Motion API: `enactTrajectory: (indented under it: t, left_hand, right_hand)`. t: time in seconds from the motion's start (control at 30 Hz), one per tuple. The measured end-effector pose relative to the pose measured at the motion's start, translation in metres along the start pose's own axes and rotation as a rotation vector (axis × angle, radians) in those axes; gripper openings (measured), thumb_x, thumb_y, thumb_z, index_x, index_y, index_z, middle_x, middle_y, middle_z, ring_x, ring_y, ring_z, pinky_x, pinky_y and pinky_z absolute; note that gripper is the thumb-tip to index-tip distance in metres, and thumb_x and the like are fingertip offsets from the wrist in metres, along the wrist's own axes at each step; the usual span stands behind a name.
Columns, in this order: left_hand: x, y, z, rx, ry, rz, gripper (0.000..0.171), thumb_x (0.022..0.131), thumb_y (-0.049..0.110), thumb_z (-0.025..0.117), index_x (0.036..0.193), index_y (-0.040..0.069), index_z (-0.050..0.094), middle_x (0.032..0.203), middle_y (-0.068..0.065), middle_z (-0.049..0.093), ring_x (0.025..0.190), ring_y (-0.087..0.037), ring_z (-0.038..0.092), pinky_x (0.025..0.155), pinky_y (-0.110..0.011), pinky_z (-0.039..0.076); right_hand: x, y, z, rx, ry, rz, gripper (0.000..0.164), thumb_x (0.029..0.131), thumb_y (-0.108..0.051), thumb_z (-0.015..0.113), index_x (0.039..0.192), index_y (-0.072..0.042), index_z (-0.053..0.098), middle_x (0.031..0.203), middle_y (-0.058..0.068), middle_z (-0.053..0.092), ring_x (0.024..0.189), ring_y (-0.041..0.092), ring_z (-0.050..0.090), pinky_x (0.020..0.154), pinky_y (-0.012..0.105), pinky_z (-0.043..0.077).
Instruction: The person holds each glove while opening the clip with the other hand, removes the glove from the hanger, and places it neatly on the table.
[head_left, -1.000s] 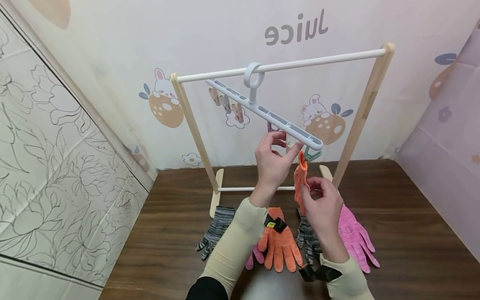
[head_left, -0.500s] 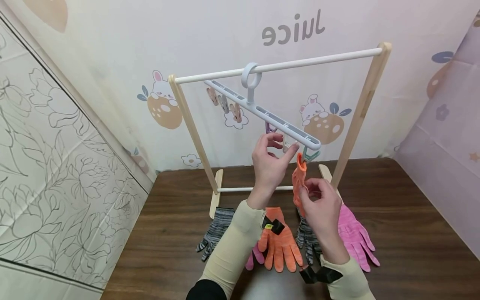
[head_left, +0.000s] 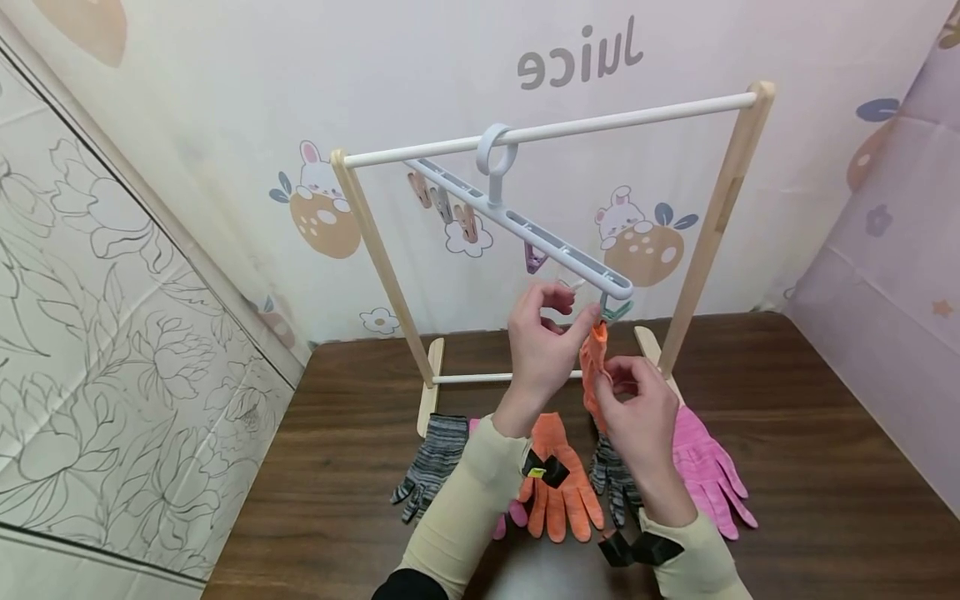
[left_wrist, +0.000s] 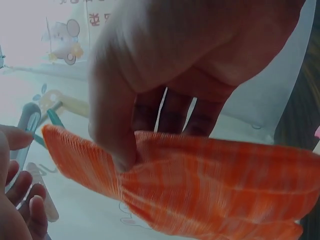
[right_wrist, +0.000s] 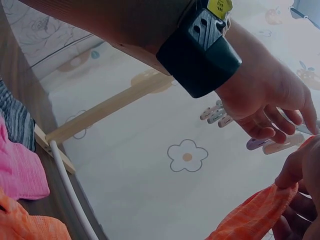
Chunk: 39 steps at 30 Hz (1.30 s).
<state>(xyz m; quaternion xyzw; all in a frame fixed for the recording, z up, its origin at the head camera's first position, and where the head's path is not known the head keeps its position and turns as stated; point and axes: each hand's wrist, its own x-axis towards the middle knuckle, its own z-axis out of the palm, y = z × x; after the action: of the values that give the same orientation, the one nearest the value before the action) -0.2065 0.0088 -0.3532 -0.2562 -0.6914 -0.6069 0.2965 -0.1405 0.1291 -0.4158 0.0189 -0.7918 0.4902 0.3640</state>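
An orange knit glove (head_left: 592, 358) hangs with its cuff at the green clip (head_left: 617, 312) at the near end of a pale hanger (head_left: 555, 240). My right hand (head_left: 642, 408) pinches the glove below the cuff; the left wrist view shows the thumb pressed on its ribbed part (left_wrist: 85, 157). Up beside the clip is my left hand (head_left: 546, 342), its thumb close to the cuff and its fingers loosely bent, apart from the thumb. In the right wrist view, the left hand (right_wrist: 270, 100) reaches the cuff's top; a cream clip (right_wrist: 282, 144) lies near its fingers. How firmly the clip bites is hidden.
A wooden rack with a white top bar (head_left: 622, 120) carries the hanger. Other clips (head_left: 442, 204) and a purple clip (head_left: 534, 258) hang along it. On the dark table (head_left: 315, 475) lie striped grey (head_left: 431, 467), orange (head_left: 558, 492) and pink (head_left: 708, 471) gloves.
My left thumb has come closer to the glove's cuff and the green clip, and the fingers have moved off the cream clip. The right hand still pinches the glove. The whole view has shifted slightly.
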Motion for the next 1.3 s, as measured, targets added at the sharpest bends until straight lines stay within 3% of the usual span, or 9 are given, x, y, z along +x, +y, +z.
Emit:
enactTrajectory:
  t: [0.3, 0.6, 0.83, 1.0, 1.3]
  left_hand:
    - [-0.006, 0.006, 0.008, -0.008, -0.072, -0.02, 0.032, 0.085, 0.02, 0.081, 0.107, 0.007, 0.062, 0.099, -0.004, 0.063, 0.087, -0.015, 0.061, 0.06, -0.026, 0.054]
    - [-0.003, 0.011, 0.014, 0.006, -0.079, -0.005, 0.033, 0.082, 0.02, 0.083, 0.105, 0.007, 0.061, 0.095, -0.003, 0.061, 0.082, -0.011, 0.058, 0.057, -0.022, 0.05]
    - [-0.003, 0.012, 0.018, 0.022, -0.074, -0.006, 0.036, 0.082, 0.022, 0.084, 0.106, 0.008, 0.061, 0.097, -0.003, 0.061, 0.083, -0.01, 0.057, 0.058, -0.02, 0.049]
    - [-0.003, 0.01, 0.018, 0.058, -0.079, 0.005, 0.038, 0.082, 0.024, 0.084, 0.108, 0.007, 0.062, 0.098, -0.002, 0.061, 0.082, -0.009, 0.056, 0.056, -0.022, 0.05]
    - [-0.003, 0.01, 0.016, 0.074, -0.056, 0.031, 0.036, 0.083, 0.025, 0.082, 0.108, 0.006, 0.064, 0.095, -0.001, 0.061, 0.08, -0.008, 0.055, 0.054, -0.021, 0.047]
  right_hand:
    - [-0.002, -0.003, 0.0, -0.016, -0.038, 0.001, 0.012, 0.084, -0.001, 0.075, 0.094, -0.003, 0.068, 0.087, 0.005, 0.065, 0.074, 0.012, 0.058, 0.067, 0.012, 0.045]
    - [-0.004, -0.009, 0.001, -0.021, -0.078, 0.004, 0.016, 0.083, -0.003, 0.077, 0.096, -0.006, 0.067, 0.088, 0.005, 0.064, 0.077, 0.016, 0.061, 0.068, 0.013, 0.044]
    - [-0.005, -0.009, 0.003, -0.02, -0.075, -0.043, 0.017, 0.082, 0.0, 0.076, 0.094, -0.004, 0.066, 0.085, 0.006, 0.063, 0.075, 0.019, 0.063, 0.07, 0.018, 0.048]
    - [-0.006, -0.009, 0.004, -0.012, -0.066, -0.073, 0.017, 0.081, 0.004, 0.074, 0.095, -0.002, 0.067, 0.085, 0.008, 0.064, 0.074, 0.02, 0.063, 0.07, 0.013, 0.046]
    - [-0.006, -0.01, 0.005, 0.006, -0.056, -0.025, 0.02, 0.081, 0.002, 0.075, 0.098, -0.002, 0.065, 0.086, 0.007, 0.064, 0.075, 0.02, 0.063, 0.07, 0.014, 0.046]
